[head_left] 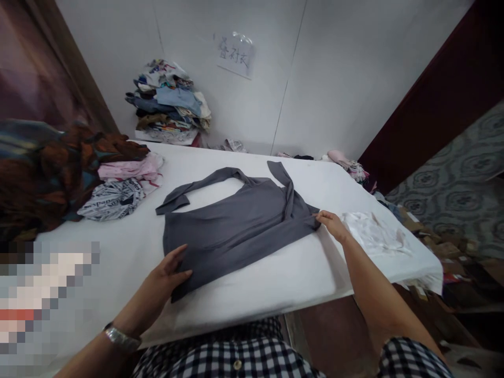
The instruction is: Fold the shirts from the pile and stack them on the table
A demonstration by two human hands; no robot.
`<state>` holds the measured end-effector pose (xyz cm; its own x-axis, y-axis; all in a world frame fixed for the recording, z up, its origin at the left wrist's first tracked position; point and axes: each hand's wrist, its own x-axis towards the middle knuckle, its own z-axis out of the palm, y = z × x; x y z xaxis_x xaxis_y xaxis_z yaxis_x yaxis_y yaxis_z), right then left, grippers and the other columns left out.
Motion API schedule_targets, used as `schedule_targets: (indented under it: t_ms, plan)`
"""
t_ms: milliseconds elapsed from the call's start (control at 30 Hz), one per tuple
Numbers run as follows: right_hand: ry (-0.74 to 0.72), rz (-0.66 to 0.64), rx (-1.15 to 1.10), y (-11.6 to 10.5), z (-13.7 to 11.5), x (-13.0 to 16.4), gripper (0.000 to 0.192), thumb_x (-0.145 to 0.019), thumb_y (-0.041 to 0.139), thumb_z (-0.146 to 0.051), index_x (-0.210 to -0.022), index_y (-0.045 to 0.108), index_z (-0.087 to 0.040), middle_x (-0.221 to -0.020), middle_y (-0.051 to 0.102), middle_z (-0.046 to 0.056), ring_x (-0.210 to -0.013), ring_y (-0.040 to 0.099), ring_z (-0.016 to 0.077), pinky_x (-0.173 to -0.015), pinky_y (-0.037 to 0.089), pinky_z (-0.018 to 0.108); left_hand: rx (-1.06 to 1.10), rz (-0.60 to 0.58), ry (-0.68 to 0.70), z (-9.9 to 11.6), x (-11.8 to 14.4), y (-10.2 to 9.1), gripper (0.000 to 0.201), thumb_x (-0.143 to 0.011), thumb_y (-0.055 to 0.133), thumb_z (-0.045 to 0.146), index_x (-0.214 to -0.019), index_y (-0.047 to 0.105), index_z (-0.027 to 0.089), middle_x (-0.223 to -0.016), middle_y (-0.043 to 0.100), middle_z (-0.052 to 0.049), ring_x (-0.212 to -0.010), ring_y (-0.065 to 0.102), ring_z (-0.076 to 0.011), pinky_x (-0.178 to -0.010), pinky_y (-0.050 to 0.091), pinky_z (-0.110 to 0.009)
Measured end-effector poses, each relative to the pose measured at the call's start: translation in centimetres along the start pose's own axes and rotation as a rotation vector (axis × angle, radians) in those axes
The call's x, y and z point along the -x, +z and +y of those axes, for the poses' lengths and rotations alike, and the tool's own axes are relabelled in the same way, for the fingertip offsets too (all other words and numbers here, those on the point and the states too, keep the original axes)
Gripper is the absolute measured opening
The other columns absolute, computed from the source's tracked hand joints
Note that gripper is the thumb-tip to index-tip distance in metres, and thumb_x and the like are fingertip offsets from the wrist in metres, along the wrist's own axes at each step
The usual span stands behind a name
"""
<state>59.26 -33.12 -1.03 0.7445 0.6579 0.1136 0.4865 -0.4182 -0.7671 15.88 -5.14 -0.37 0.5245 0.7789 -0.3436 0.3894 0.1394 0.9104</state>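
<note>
A dark grey long-sleeved shirt (pixel 224 220) lies on the white-covered table, its hem toward the left and its shoulders toward the right. One sleeve stretches out along the far side and bends near its cuff. The other crosses the upper part of the shirt, its cuff pointing to the back. At the near hem corner, my left hand (pixel 171 268) rests on the fabric with thumb and forefinger apart; its other fingers are partly hidden. My right hand (pixel 331 223) pinches the shirt's edge at the shoulder end, slightly above the tabletop.
A tall heap of folded clothes (pixel 169 100) stands at the back left. Pink cloth (pixel 128 170), a printed black-and-white cloth (pixel 114 199) and a brown patterned pile (pixel 71 173) lie on the left. A white garment (pixel 374 233) is on the right of the table (pixel 275 286).
</note>
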Motion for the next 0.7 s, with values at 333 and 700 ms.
schedule_targets:
  t_ms: [333,700]
  plan:
    - [0.087,-0.090,0.185,-0.2,0.2,0.0,0.044,-0.070,0.063,-0.040,-0.108,0.067,-0.018,-0.075,0.066,0.001,-0.068,0.059,0.0171,-0.065,0.047,0.029,0.038,0.046,0.072,0.0,0.7,0.7,0.061,-0.066,0.068,0.038,-0.126,0.056,0.029,-0.127,0.062,-0.008,-0.131,0.044,-0.0280,-0.107,0.039,-0.043]
    - [-0.007,0.069,0.527,0.3,-1.0,1.1,0.031,-0.077,0.055,-0.021,-0.105,0.070,-0.020,-0.097,0.071,0.006,-0.089,0.064,0.0217,-0.081,0.048,0.033,-0.171,0.139,0.166,-0.3,-0.7,0.7,0.067,-0.064,0.064,0.039,-0.127,0.055,0.020,-0.107,0.066,-0.009,-0.116,0.057,-0.0268,-0.099,0.045,-0.042]
